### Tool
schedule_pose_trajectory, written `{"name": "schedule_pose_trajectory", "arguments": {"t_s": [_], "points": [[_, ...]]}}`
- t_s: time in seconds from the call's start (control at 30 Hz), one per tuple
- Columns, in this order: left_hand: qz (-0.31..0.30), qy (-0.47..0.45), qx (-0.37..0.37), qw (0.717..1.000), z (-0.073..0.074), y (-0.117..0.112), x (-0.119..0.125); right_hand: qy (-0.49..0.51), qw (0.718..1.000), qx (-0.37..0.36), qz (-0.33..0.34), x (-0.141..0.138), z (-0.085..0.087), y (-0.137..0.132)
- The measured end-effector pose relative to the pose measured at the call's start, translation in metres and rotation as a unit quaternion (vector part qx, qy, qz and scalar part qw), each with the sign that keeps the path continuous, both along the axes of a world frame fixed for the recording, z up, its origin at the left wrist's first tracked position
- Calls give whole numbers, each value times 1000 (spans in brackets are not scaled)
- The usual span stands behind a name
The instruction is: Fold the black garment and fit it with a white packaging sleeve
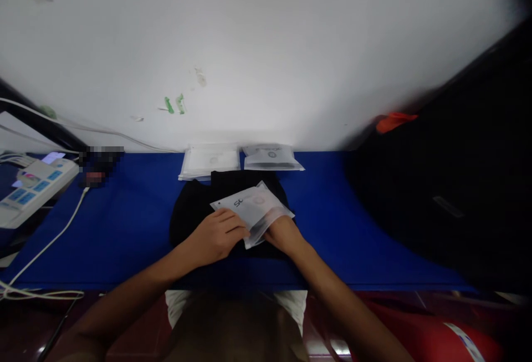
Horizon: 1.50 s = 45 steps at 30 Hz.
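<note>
A frosted, translucent plastic bag (260,204) with dark printing lies tilted above a folded black cloth item (189,212). My left hand (224,232) is closed on the bag's near left edge, thumb near its mouth. The fingers of my right hand (285,232) reach inside the opening at the bag's near right side. The plastic hides them, so what they do in there is not visible. Beneath both hands the black cloth spreads over the blue table cover (320,240).
Against the wall lie a stack of white plastic bags (211,161) and another frosted bag (272,157). On the left sit a power strip (37,190) and a white cable (66,226). A large black mass (436,195) fills the right, with an orange piece (394,122) on it.
</note>
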<state>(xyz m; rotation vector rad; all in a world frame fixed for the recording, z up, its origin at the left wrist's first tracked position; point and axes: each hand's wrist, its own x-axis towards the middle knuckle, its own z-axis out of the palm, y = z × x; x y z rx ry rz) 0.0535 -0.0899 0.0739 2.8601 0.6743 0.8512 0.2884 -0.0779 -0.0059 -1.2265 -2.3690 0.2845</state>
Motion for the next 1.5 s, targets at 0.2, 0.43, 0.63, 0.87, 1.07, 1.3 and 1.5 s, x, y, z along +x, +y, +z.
{"name": "schedule_pose_trajectory", "arguments": {"t_s": [0.2, 0.43, 0.63, 0.87, 1.07, 1.3, 1.5], "points": [[69, -84, 0, 994, 1, 7, -1, 135, 971, 175, 90, -5, 34, -9], [42, -62, 2, 997, 2, 2, 9, 196, 931, 302, 62, -7, 26, -16], [34, -64, 13, 997, 8, -1, 21, 169, 940, 286, 73, -5, 16, -21], [-1, -137, 13, 990, 6, -1, 31, 178, 916, 356, 45, -13, 33, -21], [12, -227, 5, 974, 9, 2, 21, 172, 927, 334, 24, -7, 38, -15], [103, -292, 52, 949, 39, 1, -13, 190, 948, 252, -41, 3, 44, 0], [50, -334, -8, 941, 43, -6, -20, 190, 959, 201, -62, 17, 43, 8]]}}
